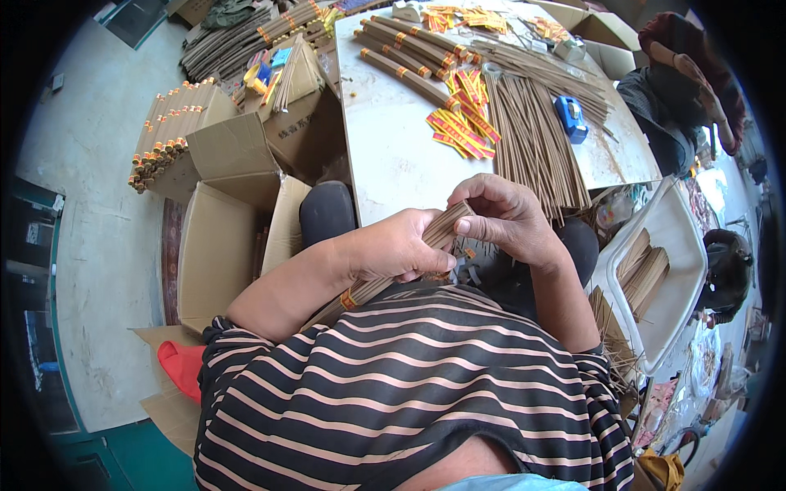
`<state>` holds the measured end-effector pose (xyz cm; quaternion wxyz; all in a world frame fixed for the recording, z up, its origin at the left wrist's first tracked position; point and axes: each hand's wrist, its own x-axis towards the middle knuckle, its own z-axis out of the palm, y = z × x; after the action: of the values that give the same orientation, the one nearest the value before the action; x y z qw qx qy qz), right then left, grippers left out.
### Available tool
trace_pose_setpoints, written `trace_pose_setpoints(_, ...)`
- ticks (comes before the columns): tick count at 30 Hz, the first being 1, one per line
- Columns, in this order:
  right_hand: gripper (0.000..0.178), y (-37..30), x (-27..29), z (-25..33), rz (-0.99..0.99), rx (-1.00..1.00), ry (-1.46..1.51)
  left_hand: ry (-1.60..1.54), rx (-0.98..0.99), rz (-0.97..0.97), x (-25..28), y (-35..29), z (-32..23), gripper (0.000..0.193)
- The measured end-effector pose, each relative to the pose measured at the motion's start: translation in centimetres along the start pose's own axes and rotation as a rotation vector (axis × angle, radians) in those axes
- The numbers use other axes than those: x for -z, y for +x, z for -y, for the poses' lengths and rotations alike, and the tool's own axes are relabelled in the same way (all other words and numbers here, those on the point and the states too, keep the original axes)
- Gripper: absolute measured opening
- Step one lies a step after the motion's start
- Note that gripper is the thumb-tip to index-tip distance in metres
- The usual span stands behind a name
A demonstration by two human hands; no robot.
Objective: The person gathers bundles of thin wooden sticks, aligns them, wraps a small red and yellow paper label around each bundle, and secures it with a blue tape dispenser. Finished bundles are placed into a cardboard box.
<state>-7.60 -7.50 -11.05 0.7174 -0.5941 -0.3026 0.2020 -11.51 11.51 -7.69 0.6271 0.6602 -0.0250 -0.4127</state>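
Note:
A bundle of brown incense sticks (443, 229) slants across my lap, with a red and yellow paper band (350, 299) near its lower end. My left hand (401, 243) is wrapped round the bundle close to its upper end. At that end my right hand (505, 218) pinches the stick tips between thumb and fingers. On the white table ahead lie loose incense sticks (536, 135) in a wide pile. Beside them are red and yellow paper labels (465, 123), and several banded incense bundles (405, 72) rest farther back.
An open cardboard box (214, 245) stands at my left, near stacked banded bundles (168, 123). A blue tape dispenser (571, 119) sits on the white table (385, 176). On the right, a white tub (686, 270) holds more sticks; another person (684, 82) sits beyond.

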Motion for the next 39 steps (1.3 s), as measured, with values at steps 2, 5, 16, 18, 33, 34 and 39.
trace_pose_setpoints(2,0.026,-0.3,-0.4,-0.7,0.003,-0.008,0.008,-0.065,-0.029,0.012,-0.1,-0.1,1.2,0.034)
trace_pose_setpoints(5,0.024,-0.5,-0.6,-0.8,0.028,-0.023,0.079,-0.204,-0.086,0.060,-0.3,-0.4,2.1,0.040)
trace_pose_setpoints(16,0.023,0.1,-0.9,-0.1,0.055,0.030,-0.080,-0.451,-0.098,0.209,1.1,0.1,3.9,0.049)
trace_pose_setpoints(18,0.024,0.3,-0.9,0.2,0.076,0.102,-0.192,-0.477,-0.139,0.195,0.8,-0.1,3.4,0.048)
trace_pose_setpoints(33,0.019,2.3,-1.0,-0.7,0.124,0.189,-0.241,-0.196,-0.190,0.113,2.2,-1.1,3.0,0.055)
trace_pose_setpoints(34,0.019,2.5,-1.0,-0.9,0.129,0.201,-0.260,-0.120,-0.218,0.053,2.2,-1.0,3.2,0.054)
trace_pose_setpoints(39,0.022,3.8,-0.7,-3.0,0.167,-0.010,-0.224,-0.068,-0.161,-0.069,3.4,-0.3,5.1,0.048)
